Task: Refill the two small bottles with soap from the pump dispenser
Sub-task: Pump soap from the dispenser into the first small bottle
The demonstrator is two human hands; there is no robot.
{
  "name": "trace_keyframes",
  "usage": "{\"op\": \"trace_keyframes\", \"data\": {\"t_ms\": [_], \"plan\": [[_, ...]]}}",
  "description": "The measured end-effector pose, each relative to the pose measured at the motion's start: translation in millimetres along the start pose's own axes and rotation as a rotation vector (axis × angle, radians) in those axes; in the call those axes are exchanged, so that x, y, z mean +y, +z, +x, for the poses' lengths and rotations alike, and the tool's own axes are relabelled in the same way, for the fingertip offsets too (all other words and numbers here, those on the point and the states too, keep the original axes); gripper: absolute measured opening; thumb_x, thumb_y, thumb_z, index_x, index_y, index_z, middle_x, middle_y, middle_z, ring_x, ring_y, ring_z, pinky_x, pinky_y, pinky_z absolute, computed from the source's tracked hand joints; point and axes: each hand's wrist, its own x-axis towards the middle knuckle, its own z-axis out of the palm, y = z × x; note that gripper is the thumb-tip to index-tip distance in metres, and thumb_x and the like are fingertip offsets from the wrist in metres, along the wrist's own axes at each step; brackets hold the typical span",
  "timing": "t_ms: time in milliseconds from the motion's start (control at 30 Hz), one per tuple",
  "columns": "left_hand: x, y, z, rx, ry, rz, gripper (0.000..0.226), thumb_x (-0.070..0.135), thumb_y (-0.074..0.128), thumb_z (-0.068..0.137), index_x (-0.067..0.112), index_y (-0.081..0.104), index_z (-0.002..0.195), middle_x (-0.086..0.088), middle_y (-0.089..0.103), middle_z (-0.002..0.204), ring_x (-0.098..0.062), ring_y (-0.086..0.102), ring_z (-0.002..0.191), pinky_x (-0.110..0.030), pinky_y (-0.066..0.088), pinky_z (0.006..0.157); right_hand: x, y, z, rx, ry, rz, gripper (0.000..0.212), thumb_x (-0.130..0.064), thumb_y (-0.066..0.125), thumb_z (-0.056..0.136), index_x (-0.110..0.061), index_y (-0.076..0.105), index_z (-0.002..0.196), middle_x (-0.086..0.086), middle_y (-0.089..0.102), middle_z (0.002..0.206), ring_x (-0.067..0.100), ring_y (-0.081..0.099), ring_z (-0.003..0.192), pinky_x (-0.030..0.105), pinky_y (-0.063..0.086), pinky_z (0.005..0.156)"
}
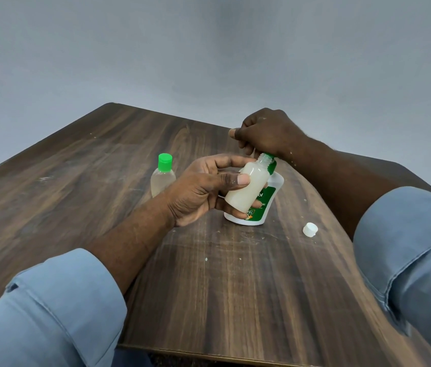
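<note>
Tilting against the one white pump dispenser (268,198), the uncapped bottle (246,186), milky and one of two small ones, is sitting in the left hand's (203,189) curled grip. The right hand (267,133) is clenching the pump head. The second bottle (162,178), clear and green-capped, is standing left; one round white cap (310,229) is lying right on the wooden desk (209,287).
</note>
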Motion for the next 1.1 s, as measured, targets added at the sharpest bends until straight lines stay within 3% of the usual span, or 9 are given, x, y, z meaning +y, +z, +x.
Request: {"op": "trace_keyframes", "data": {"t_ms": [267, 500, 800, 1100], "plan": [[0.1, 0.6, -0.2, 0.010, -0.006, 0.005, 0.046, 0.009, 0.064, 0.093, 0.004, 0.057, 0.138, -0.028, 0.068, 0.129, -0.045, 0.074, 0.102, -0.047, 0.066, 0.071, -2.6, -4.9, 1.4, -0.018, -0.014, -0.025, 0.035, -0.043, 0.070, 0.093, -0.013, 0.075, 0.077, -0.001, 0.075, 0.068, 0.006, 0.064, 0.052, 0.032, 0.059, 0.071], [0.8, 1.4, -0.2, 0.010, -0.008, 0.004, 0.047, 0.009, 0.064, 0.092, 0.004, 0.057, 0.138, -0.027, 0.068, 0.129, -0.044, 0.074, 0.102, -0.047, 0.066, 0.070, 1.4, -0.6, -0.2, -0.004, 0.006, 0.016, 0.036, -0.045, 0.070, 0.093, -0.013, 0.076, 0.078, -0.004, 0.074, 0.063, 0.004, 0.063, 0.052, 0.026, 0.054, 0.064], [-0.3, 0.2, -0.1, 0.006, -0.009, -0.001, 0.047, 0.008, 0.064, 0.094, 0.003, 0.056, 0.140, -0.028, 0.068, 0.130, -0.045, 0.074, 0.103, -0.048, 0.066, 0.071, -0.6, -4.8, 2.3, -0.024, -0.010, -0.030, 0.035, -0.045, 0.070, 0.093, -0.015, 0.074, 0.075, -0.002, 0.075, 0.066, 0.006, 0.066, 0.054, 0.030, 0.059, 0.070], [0.8, 2.9, -1.1, 0.013, -0.005, -0.002, 0.045, 0.009, 0.065, 0.093, 0.004, 0.058, 0.137, -0.028, 0.068, 0.128, -0.045, 0.074, 0.101, -0.046, 0.066, 0.069, 1.5, 0.3, 0.6, -0.011, 0.001, -0.002, 0.037, -0.046, 0.069, 0.094, -0.014, 0.075, 0.076, -0.004, 0.074, 0.064, 0.000, 0.062, 0.047, 0.025, 0.052, 0.063]]}}
